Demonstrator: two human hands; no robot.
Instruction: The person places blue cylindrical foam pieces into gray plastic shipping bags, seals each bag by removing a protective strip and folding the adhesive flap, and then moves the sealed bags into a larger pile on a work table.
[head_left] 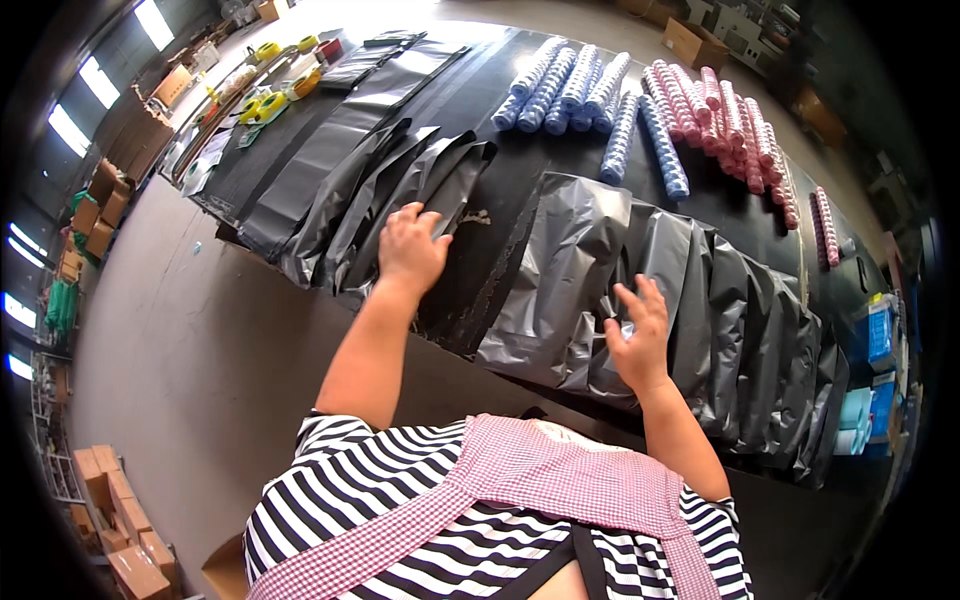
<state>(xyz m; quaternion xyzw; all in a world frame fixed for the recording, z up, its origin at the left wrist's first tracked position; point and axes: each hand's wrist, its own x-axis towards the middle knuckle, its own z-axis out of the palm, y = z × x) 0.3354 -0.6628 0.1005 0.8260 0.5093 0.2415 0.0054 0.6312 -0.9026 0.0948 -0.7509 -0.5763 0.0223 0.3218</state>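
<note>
Facing a bench (465, 295) with grey left bags (340, 210) and right bags (725, 330) in overlapping rows, blue rolls (572, 88) and pink rolls (738, 135) beyond the latter. Holding left hand (412, 258) over left bags, right hand (643, 345) over right, fingers (650, 292) spread wide; cannot tell if touching.

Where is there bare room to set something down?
The black table is mostly bare between the left grey bags and right grey bags, and between the latter and pink rolls. Crowded: front right, where bags overlap, and back, under the piled blue rolls.
</note>
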